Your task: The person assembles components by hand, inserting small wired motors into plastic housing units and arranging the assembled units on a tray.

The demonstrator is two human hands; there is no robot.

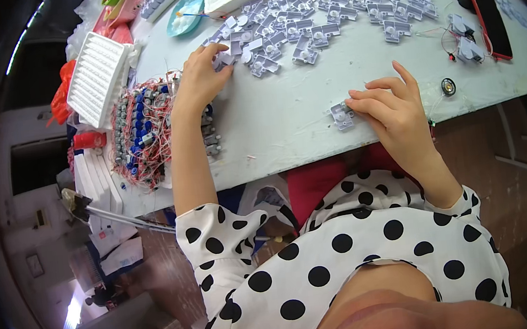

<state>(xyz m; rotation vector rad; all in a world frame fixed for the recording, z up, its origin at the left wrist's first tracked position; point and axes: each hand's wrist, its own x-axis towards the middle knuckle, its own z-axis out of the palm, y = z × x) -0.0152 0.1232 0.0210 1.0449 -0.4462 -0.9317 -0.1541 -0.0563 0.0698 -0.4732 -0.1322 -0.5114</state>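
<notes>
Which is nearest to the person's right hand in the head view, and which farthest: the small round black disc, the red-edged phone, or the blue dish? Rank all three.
From the right hand:
1. Small round black disc, just to its right.
2. Red-edged phone, far right of the table.
3. Blue dish, far side, upper left.

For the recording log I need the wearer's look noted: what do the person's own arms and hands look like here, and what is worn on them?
Both hands are bare: no gloves, rings, watch or wristband show on the left hand or the right hand. The forearms are uncovered too. The sleeves are loose and white with large black polka dots, ending near the elbows, part of a matching top.
</notes>
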